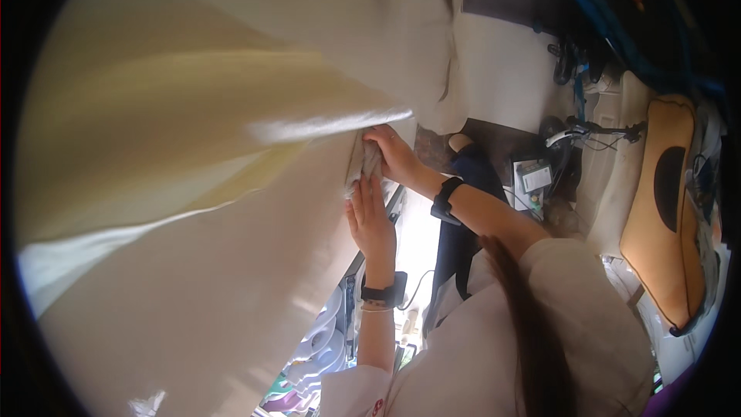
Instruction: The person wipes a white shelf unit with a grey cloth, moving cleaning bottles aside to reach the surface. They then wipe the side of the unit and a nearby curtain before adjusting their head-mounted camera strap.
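A wide cream cloth (pixel 231 262) covers the left side of the head view, with a raised, yellowish fold (pixel 231 100) across its upper part. At its right edge my right hand (pixel 397 158) has its fingers bent round a small bunched, greyish part of the cloth (pixel 371 159). My left hand (pixel 372 224) lies just below, its fingers stretched upward and resting on the cloth's edge. The fingertips of both hands are partly hidden by the folds. Both wrists wear dark bands.
A bicycle handlebar (pixel 594 133) and a tan padded case with a black oval patch (pixel 664 208) stand to the right. A small box with a white label (pixel 534 176) is nearer. Pale curved plastic pieces (pixel 320 344) show below the cloth's edge.
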Motion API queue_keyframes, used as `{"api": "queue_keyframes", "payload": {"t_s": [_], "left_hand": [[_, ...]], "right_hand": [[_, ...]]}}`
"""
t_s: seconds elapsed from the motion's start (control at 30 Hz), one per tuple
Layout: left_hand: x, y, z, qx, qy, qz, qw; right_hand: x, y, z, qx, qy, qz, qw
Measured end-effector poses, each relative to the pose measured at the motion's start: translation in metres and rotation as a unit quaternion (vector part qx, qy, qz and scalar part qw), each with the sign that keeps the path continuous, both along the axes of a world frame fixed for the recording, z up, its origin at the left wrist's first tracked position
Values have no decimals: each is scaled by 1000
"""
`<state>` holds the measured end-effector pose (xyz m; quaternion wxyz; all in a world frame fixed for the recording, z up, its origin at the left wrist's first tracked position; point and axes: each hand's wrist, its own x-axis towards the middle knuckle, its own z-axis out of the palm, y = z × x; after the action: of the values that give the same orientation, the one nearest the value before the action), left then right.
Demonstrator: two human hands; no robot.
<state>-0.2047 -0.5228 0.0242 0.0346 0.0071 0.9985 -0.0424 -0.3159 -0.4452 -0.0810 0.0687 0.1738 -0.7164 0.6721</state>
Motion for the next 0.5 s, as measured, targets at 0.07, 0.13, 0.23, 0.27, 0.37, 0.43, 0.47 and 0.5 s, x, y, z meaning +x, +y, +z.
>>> {"api": "queue_keyframes", "payload": {"t_s": [0.07, 0.13, 0.23, 0.27, 0.37, 0.43, 0.47, 0.5], "left_hand": [[6, -1, -7, 22, -15, -5, 1000], [13, -5, -10, 39, 2, -18, 999], [30, -12, -4, 79, 14, -17, 997], [38, -15, 1, 94, 16, -13, 995], [71, -23, 23, 157, 14, 37, 987], [95, -25, 45, 149, 54, 53, 986], [108, -32, 54, 148, 101, 27, 983], [120, -39, 68, 144, 149, -1, 978]], "right_hand": [[11, -4, -12, -35, -50, -3, 998], [25, -17, -12, -67, -64, -61, 994], [57, -34, 5, -110, -144, -80, 980], [70, -37, 15, -125, -175, -77, 974], [105, -52, 37, -103, -137, -68, 983], [118, -53, 67, -61, -94, -45, 993], [122, -54, 84, -60, -43, -36, 997], [121, -54, 113, -61, 9, -27, 998]]}}
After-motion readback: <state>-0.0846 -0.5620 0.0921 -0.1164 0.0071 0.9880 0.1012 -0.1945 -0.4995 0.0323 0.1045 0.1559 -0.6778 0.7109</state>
